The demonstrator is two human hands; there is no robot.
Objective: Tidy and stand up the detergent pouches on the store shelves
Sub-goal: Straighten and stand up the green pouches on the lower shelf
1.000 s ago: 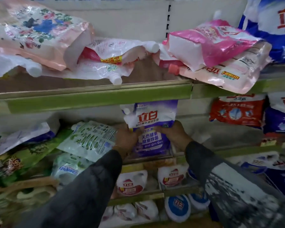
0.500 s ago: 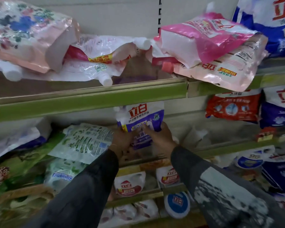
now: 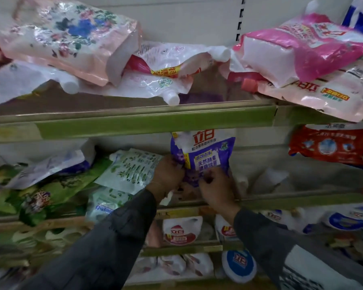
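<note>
Green shelf rail (image 3: 134,126) runs across just above the fingers (image 3: 210,177); up and left of them a big floral pouch (image 3: 67,38) lies flat, up and right a pink pouch (image 3: 302,45) slumps on its side; the purple pouch (image 3: 205,151) is upright between both sets of fingers, top tucked under the rail, foot hidden behind them; a green-and-white pouch (image 3: 132,170) leans just outside the left fingers; left hand (image 3: 168,174) pinches the purple pouch's left edge; right hand (image 3: 216,189) grips its lower front, fingers curled tight.
</note>
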